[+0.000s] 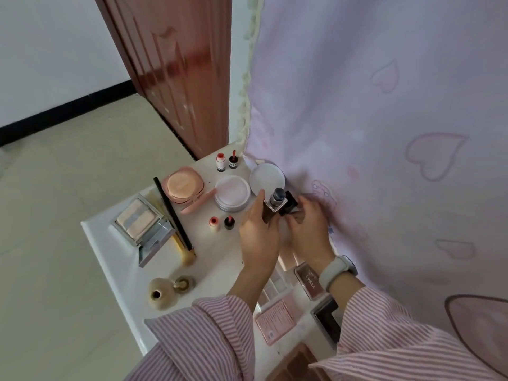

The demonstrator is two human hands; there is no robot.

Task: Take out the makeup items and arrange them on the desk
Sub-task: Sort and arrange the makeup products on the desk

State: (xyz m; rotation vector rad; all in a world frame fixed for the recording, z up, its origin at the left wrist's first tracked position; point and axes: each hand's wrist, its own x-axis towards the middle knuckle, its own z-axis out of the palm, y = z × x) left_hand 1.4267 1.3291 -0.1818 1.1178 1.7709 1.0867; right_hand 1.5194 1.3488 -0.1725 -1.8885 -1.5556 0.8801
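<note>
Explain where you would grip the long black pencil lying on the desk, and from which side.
Grip the long black pencil mid-shaft, coming from above, fingers pinching across its width. It lies flat, crossing the yellow item, with the open palette close on one side, so a top-down approach looks clearest.

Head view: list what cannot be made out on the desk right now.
- Eyeshadow palette: mostly hidden under the left forearm.
- Square bottle in the left hand: its label and lower body are covered by the fingers.
- Black cap at the right hand: whether it is fully off is hidden.
- Brown box: cut off by the bottom edge and sleeves.
- Print on the pink card: too small to read.
</note>
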